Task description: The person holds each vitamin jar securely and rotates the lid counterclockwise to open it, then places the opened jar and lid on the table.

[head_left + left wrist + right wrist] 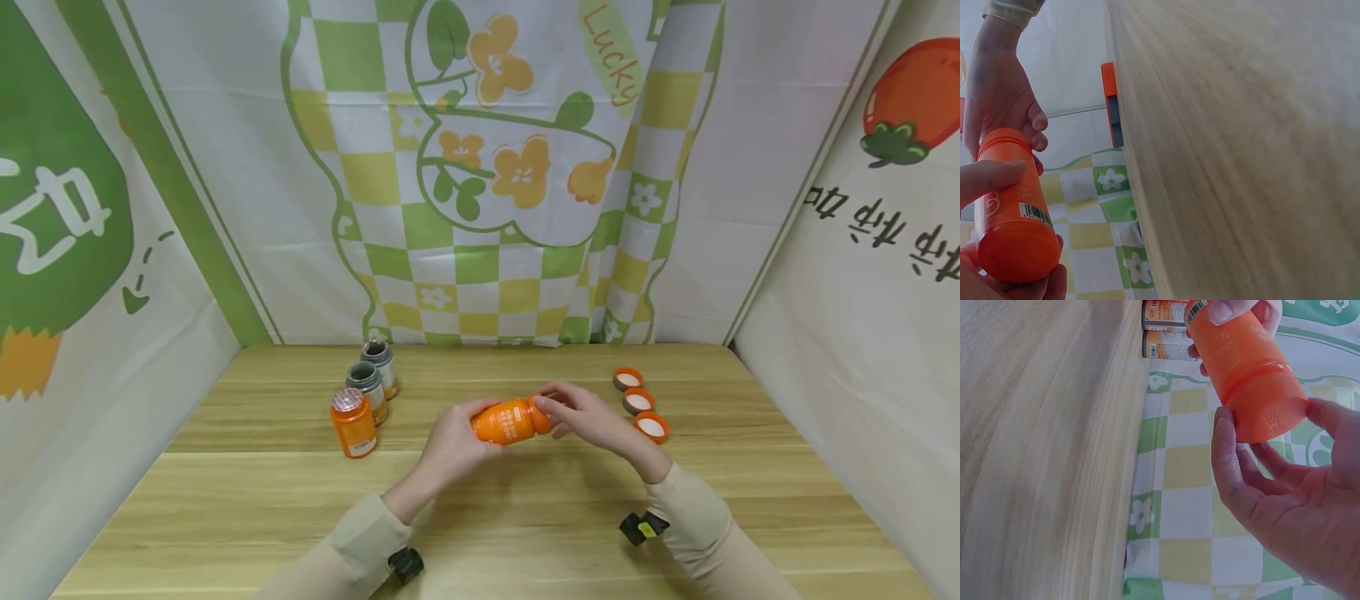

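Note:
An orange bottle lies on its side in the air above the table, its cap pointing right. My left hand grips the body of it, with the thumb across the side near a barcode label in the left wrist view. With thumb and fingertips, my right hand pinches the rim of the cap, which sits on the bottle in the right wrist view. To the left stands another orange bottle, upright and capless, its mouth covered by a silvery seal.
Behind that upright bottle are two grey jars, a nearer one and a farther one, both without lids. Three loose caps lie inside-up in a row at right: far, middle and near. A patterned curtain hangs behind the wooden table.

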Tool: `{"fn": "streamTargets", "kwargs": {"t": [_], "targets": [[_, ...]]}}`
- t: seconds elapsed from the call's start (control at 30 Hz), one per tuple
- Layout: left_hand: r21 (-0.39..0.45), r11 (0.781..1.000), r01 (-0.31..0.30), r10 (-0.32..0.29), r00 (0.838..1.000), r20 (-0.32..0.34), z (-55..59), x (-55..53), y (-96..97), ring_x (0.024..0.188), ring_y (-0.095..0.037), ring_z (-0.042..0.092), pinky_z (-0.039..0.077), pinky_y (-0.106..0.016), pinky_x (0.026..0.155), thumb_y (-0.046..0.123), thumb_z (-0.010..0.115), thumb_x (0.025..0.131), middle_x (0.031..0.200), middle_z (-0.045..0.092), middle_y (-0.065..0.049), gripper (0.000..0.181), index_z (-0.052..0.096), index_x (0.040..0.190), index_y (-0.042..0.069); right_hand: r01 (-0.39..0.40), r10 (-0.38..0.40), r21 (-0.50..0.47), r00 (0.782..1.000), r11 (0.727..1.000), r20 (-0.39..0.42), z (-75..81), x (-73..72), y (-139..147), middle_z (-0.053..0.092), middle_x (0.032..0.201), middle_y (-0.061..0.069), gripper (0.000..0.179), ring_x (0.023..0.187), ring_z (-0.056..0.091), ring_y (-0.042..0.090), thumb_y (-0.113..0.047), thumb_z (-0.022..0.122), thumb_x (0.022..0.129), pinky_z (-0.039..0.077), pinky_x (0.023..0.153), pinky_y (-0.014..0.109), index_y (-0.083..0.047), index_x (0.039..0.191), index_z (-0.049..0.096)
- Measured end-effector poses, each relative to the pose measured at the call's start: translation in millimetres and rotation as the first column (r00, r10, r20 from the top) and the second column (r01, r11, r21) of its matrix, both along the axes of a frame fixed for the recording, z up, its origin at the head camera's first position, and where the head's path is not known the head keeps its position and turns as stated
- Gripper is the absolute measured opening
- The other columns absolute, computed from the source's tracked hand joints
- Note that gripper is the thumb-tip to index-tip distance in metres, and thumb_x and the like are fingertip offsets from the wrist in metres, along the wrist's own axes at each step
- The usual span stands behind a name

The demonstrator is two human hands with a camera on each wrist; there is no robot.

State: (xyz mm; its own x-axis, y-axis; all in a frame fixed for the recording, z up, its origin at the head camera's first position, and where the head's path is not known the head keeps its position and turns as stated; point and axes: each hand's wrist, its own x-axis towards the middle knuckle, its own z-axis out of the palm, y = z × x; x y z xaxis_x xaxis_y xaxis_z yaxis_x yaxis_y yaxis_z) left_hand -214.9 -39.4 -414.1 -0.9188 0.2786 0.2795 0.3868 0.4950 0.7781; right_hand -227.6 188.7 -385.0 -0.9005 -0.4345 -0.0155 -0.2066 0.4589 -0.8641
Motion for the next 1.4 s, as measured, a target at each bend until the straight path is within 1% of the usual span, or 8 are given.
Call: {"fn": "streamTargets", "kwargs": {"t": [0.13,0.3,0.43,0.73,0.9,1.03,1.23,1.4], "targets": [[0.002,1.0,0.006,-0.006,1.0,0.005,0.4,-0.2,-1.5,0.081,-0.017,0.058,0.047,-0.033,0.07,0.009,0.084,0.06,0.102,0.069,-0.007,0.057,0.067,0.114,0.009,-0.048,0.048,0.004,0.998,0.999,-0.046,-0.8,-0.1,1.5,0.06,0.117,0.015,0.043,0.09,0.064,0.02,-0.039,0.051,0.096,0.054,0.078,0.047,-0.009,0.127,0.052],[0.005,1.0,0.004,-0.004,0.999,0.034,-0.2,-0.1,-3.1,0.082,-0.018,0.058,0.047,-0.033,0.071,0.009,0.085,0.06,0.103,0.069,-0.008,0.058,0.066,0.116,0.009,-0.089,0.09,0.02,0.992,0.996,-0.083,-0.9,0.2,2.0,0.057,0.121,0.015,0.039,0.095,0.063,0.021,-0.033,0.054,0.096,0.055,0.077,0.041,-0.011,0.128,0.052],[-0.001,1.0,-0.002,0.002,0.999,0.042,-1.3,-0.7,-3.8,0.081,-0.017,0.058,0.047,-0.032,0.07,0.01,0.085,0.06,0.103,0.069,-0.007,0.059,0.066,0.116,0.01,-0.102,0.103,0.022,0.989,0.995,-0.106,-0.9,1.0,1.9,0.057,0.122,0.015,0.041,0.098,0.062,0.024,-0.029,0.056,0.095,0.055,0.077,0.035,-0.008,0.129,0.051],[0.013,1.0,0.003,-0.004,0.997,0.072,0.4,-0.4,-5.1,0.083,-0.018,0.058,0.047,-0.033,0.071,0.01,0.085,0.059,0.105,0.068,-0.008,0.061,0.066,0.117,0.01,-0.119,0.122,0.026,0.974,0.992,-0.191,1.9,4.1,3.2,0.055,0.128,0.012,0.041,0.108,0.059,0.03,-0.025,0.061,0.092,0.054,0.08,0.03,-0.007,0.128,0.052],[0.018,1.0,0.017,-0.019,0.997,0.071,1.5,-0.2,-5.8,0.083,-0.018,0.058,0.047,-0.034,0.071,0.009,0.085,0.059,0.105,0.068,-0.007,0.06,0.066,0.117,0.011,-0.127,0.127,0.009,0.972,0.992,-0.199,2.7,5.3,3.6,0.055,0.128,0.011,0.045,0.109,0.059,0.03,-0.023,0.065,0.089,0.053,0.083,0.031,-0.005,0.129,0.052],[0.02,0.999,0.025,-0.027,0.997,0.079,1.1,-1.0,-6.1,0.084,-0.018,0.058,0.047,-0.034,0.073,0.01,0.085,0.06,0.105,0.068,-0.005,0.059,0.066,0.116,0.012,-0.138,0.133,-0.011,0.967,0.99,-0.219,0.2,4.2,4.5,0.056,0.127,0.011,0.045,0.108,0.059,0.029,-0.021,0.068,0.087,0.053,0.085,0.034,-0.006,0.128,0.054],[0.012,0.999,0.029,-0.03,0.996,0.082,1.4,-2.5,-6.7,0.085,-0.018,0.058,0.047,-0.034,0.073,0.01,0.085,0.059,0.106,0.068,-0.007,0.061,0.065,0.117,0.01,-0.16,0.138,-0.076,0.96,0.984,-0.242,-2.1,2.9,4.8,0.056,0.125,0.012,0.046,0.108,0.058,0.03,-0.016,0.071,0.084,0.053,0.084,0.034,-0.003,0.126,0.056],[0.007,0.999,0.033,-0.034,0.996,0.08,2.0,-3.7,-6.9,0.085,-0.018,0.058,0.047,-0.034,0.073,0.01,0.085,0.059,0.106,0.068,-0.007,0.061,0.065,0.116,0.01,-0.179,0.146,-0.098,0.95,0.979,-0.275,-2.6,2.6,4.7,0.055,0.125,0.013,0.045,0.107,0.058,0.029,-0.013,0.073,0.082,0.053,0.085,0.037,-0.003,0.124,0.057]]}}
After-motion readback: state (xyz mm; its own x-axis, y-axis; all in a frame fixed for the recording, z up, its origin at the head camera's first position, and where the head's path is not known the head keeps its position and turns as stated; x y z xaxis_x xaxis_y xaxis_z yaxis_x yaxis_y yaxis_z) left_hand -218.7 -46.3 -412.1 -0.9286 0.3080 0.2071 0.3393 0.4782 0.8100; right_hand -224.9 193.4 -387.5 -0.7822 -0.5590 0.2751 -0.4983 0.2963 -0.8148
